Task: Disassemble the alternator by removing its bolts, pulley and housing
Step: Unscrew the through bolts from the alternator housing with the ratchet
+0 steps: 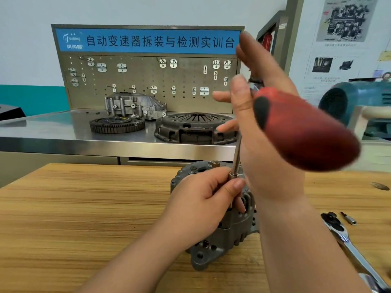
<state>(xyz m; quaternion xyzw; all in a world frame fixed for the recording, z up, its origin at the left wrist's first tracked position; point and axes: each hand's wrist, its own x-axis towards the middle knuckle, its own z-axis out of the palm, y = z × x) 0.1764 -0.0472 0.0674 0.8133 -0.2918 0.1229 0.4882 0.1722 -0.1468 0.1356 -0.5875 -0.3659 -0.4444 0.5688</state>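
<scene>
A grey alternator (228,233) stands on the wooden table (84,208). A nut driver with a red and black handle (306,127) is set on its top, and the steel shaft (237,157) runs down into a socket. My left hand (205,199) pinches that socket and shaft against the alternator's top edge. My right hand (266,157) is raised beside the handle with its fingers and thumb straight. The blurred handle lies against its palm side. The bolt under the socket is hidden by my fingers.
A ratchet wrench (342,235) and a small bit extension (349,218) lie on the table at the right. Behind stands a steel bench (63,132) with a clutch cover (194,127), a toothed flywheel (117,123), an aluminium housing (135,105) and a pegboard (148,81).
</scene>
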